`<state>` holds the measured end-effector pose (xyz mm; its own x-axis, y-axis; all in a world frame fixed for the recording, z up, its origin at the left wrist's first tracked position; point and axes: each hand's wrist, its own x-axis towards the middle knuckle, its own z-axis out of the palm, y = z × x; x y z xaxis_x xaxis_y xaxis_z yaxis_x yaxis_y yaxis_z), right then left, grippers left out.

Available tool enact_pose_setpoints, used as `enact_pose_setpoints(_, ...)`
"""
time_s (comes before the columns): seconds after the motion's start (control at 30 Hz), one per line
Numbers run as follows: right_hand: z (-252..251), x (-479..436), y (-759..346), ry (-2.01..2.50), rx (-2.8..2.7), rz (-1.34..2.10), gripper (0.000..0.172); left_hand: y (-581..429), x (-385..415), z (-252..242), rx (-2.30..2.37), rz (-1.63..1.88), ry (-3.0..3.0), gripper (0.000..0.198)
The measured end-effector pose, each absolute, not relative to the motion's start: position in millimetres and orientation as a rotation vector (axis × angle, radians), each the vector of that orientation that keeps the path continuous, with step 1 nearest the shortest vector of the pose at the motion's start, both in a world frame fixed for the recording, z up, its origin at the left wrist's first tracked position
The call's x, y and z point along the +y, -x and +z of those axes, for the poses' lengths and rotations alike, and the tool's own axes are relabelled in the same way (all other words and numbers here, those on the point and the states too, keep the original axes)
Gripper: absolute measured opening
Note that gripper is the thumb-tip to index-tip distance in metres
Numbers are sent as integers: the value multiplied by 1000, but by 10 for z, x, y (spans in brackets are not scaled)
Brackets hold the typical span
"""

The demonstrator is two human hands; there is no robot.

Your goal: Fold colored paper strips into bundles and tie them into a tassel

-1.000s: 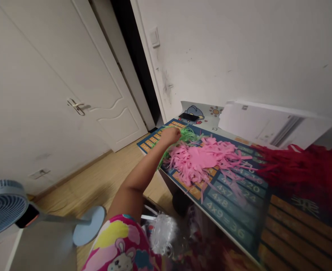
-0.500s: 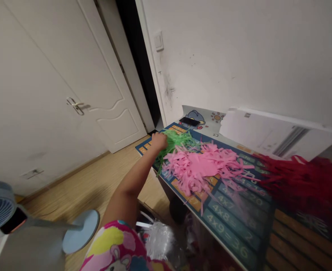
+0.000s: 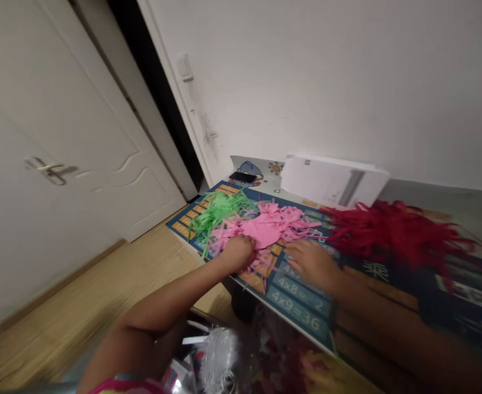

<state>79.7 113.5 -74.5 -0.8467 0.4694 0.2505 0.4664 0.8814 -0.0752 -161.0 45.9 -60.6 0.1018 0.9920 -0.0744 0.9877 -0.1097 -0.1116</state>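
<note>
A pile of pink shredded paper (image 3: 265,229) with a flat pink patch in its middle lies on a multiplication-table mat (image 3: 300,306). Over the pile's near left edge is my left hand (image 3: 239,253), its fingers curled into the pink strips. My right hand (image 3: 312,264) is just to the right of the pile, slightly blurred, with its fingers stretched out and nothing visible in them. Green shredded paper (image 3: 220,210) touches the pink pile on the far left. Farther right spreads a larger heap of red shredded paper (image 3: 396,232).
A dark phone (image 3: 243,177) lies at the table's back left corner, by the wall. A white box (image 3: 333,179) leans at the back. Below the near edge are shiny silver strands (image 3: 220,355). A white door (image 3: 72,126) stands to the left.
My left hand has moved from the green shreds to the pink pile. My right hand has come into view. The camera has turned right, showing more of the red heap.
</note>
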Motion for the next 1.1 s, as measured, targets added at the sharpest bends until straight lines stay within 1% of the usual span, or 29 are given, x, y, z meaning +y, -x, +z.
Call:
enact_pose_setpoints(0.1, -746, 1333, -392, 702, -2775, -24, 40, 1570, 564, -547, -2085, 241, 2263, 27)
enact_pose_setpoints(0.13, -743, 1414, -295, 727, -2765, -39, 39, 1525, 590, -516, -2082, 245, 2258, 28)
enact_pose_setpoints(0.27, -741, 1653, -302, 801, -2745, -74, 26, 1187, 575, -439, -2055, 206, 2311, 28)
enact_pose_setpoints(0.33, -773, 1714, -492, 806, -2741, -83, 24, 1000, 537, -449, -2036, 151, 2384, 32)
enact_pose_setpoints(0.43, -870, 1757, -823, 779, -2739, -130, 25, 896, 562, -485, -2004, -71, 2484, 41)
enact_pose_setpoints(0.53, -1000, 1721, -1081, 665, -2727, -234, 31, 1148, 720, -487, -2155, -246, 2271, 33)
enact_pose_setpoints(0.63, -1107, 1617, -1250, 629, -2629, -292, 40, 1649, 879, -451, -2348, -251, 1942, 26)
enact_pose_setpoints(0.7, -1149, 1540, -1327, 635, -2566, -321, 39, 1972, 914, -432, -2428, -265, 1760, 28)
enact_pose_setpoints(0.77, -1166, 1469, -1379, 600, -2539, -353, 34, 2215, 903, -425, -2493, -295, 1630, 32)
enact_pose_setpoints(0.83, -1156, 1401, -1407, 547, -2536, -359, 30, 2387, 890, -410, -2558, -354, 1562, 24)
enact_pose_setpoints(0.9, -1120, 1330, -1418, 514, -2534, -333, 27, 2534, 908, -351, -2632, -459, 1500, 12)
enact_pose_setpoints(0.93, -1095, 1294, -1420, 503, -2534, -314, 26, 2611, 932, -296, -2673, -533, 1455, 12)
enact_pose_setpoints(1.0, -1044, 1226, -1426, 479, -2529, -285, 25, 2781, 998, -127, -2752, -726, 1328, 15)
enact_pose_setpoints(1.1, -991, 1149, -1455, 450, -2493, -271, 27, 3032, 1101, 237, -2803, -1127, 1070, 30)
